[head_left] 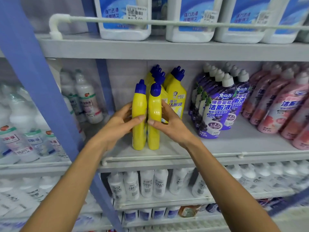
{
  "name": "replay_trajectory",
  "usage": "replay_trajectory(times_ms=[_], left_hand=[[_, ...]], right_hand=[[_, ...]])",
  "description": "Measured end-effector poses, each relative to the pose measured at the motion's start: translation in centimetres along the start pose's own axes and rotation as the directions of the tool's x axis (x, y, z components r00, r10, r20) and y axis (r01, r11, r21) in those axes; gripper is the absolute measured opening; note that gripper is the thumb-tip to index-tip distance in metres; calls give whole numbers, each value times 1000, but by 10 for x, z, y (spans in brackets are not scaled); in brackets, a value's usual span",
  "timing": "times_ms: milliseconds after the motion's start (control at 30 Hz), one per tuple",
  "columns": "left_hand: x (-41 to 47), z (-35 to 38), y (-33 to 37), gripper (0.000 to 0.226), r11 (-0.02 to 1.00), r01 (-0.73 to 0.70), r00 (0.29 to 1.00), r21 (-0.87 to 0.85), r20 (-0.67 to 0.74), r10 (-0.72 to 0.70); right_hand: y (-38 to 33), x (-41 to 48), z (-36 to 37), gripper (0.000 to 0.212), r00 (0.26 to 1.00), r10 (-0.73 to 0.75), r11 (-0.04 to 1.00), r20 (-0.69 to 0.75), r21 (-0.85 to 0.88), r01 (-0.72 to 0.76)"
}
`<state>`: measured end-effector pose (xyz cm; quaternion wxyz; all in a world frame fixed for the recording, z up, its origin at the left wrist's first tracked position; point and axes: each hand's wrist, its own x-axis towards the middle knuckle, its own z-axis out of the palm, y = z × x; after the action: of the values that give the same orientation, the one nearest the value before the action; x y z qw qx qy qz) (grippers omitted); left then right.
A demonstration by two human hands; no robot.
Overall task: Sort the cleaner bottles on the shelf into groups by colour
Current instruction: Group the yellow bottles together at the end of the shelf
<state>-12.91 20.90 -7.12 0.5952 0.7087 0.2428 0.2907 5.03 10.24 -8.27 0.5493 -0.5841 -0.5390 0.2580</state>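
Two yellow cleaner bottles with blue caps stand side by side at the front of the middle shelf (234, 148). My left hand (120, 123) grips the left yellow bottle (139, 104). My right hand (170, 123) grips the right yellow bottle (154, 106). More yellow bottles (175, 91) stand behind them. To the right stands a group of purple bottles (217, 104) with white caps, then a group of pink bottles (280, 108) at the far right.
A white rail (167, 159) runs along the shelf's front edge. A blue upright post (41, 81) crosses at the left, with white bottles (87, 99) beyond it. Large white jugs (125, 19) sit on the shelf above; white bottles (147, 183) fill the shelf below.
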Motion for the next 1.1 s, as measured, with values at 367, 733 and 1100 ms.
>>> replay_trajectory(times_ms=[367,733,1100], left_hand=[[16,41,-15,77,990,-78,932,121,-343,116],[37,53,-15,40,995,-28,986,100,-159,44],[44,41,-11,41,994,-70,979,78,-188,84]], right_hand=[[7,-10,-70,45,999,29,995,-14,-94,-30],[29,4,-112,48,993,85,975,-80,-197,-99],[53,17,-110,60,965,0,966,-261,-249,-67]])
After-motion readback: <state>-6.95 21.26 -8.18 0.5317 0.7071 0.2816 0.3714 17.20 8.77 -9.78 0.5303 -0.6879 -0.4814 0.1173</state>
